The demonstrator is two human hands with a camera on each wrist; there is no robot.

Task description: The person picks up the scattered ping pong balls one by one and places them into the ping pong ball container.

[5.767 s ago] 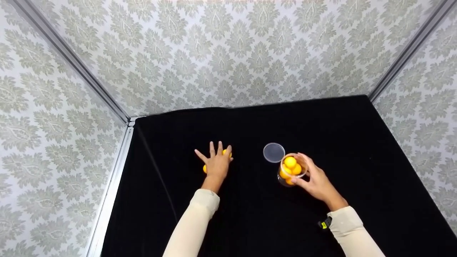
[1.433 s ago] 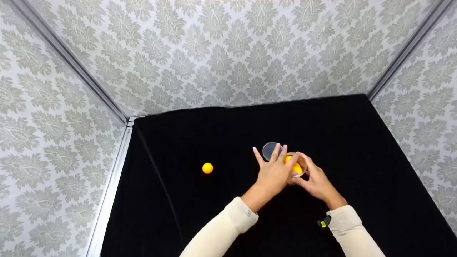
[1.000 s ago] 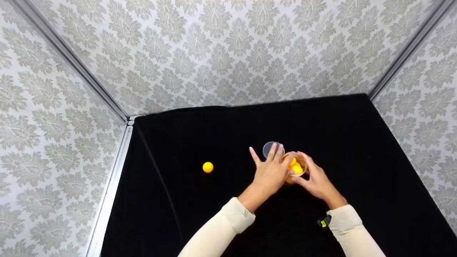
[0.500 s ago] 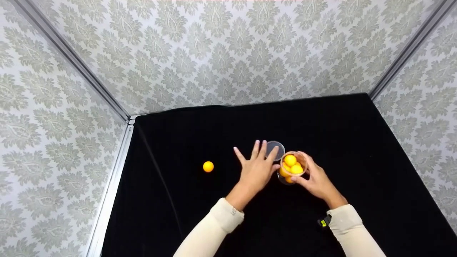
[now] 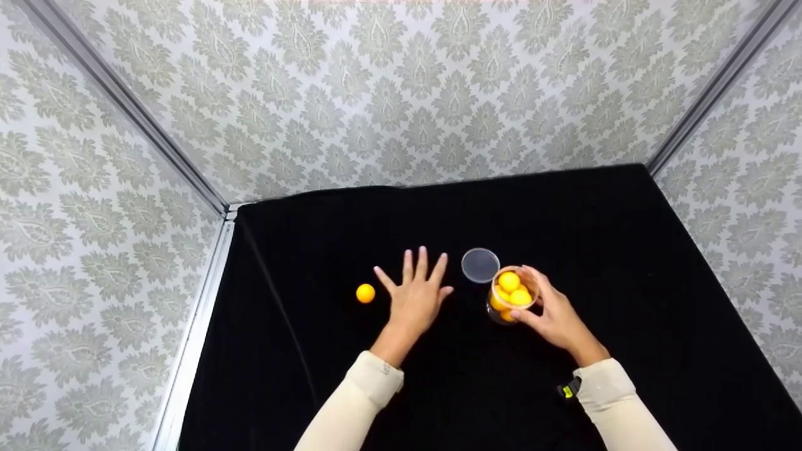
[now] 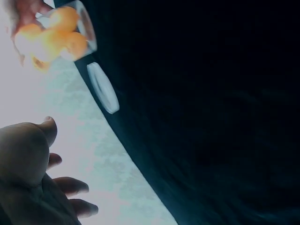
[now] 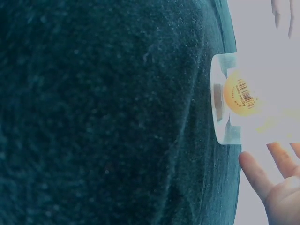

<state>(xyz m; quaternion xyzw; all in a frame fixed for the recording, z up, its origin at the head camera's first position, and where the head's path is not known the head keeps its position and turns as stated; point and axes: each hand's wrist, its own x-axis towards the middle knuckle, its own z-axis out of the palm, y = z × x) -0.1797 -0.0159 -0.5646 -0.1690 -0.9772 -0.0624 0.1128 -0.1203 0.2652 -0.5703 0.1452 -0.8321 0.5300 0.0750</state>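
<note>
My right hand [image 5: 557, 316] grips a clear plastic jar [image 5: 515, 307] near its rim. Several orange table tennis balls [image 5: 519, 297] fill the jar, which stands upright on the black cloth. In the right wrist view one orange ball [image 7: 241, 93] with printed marks shows through the clear wall. My left hand [image 5: 415, 300] is spread with straight fingers over the cloth and holds nothing. Just left of it lies a single orange ball [image 5: 365, 293], apart from the fingers. The left wrist view also shows the filled jar [image 6: 89, 28] and the empty left palm [image 6: 28, 159].
A round clear lid [image 5: 480, 265] lies flat on the cloth, behind and left of the jar. Black cloth [image 5: 564, 219] covers the table. Patterned wall panels [image 5: 401, 94] rise behind and at both sides, with a metal rail [image 5: 194, 351] along the left edge.
My left hand has left the jar and moved left toward the lone ball. Earlier it was over two loose balls; one remains on the cloth. The right hand and jar have stayed put.
</note>
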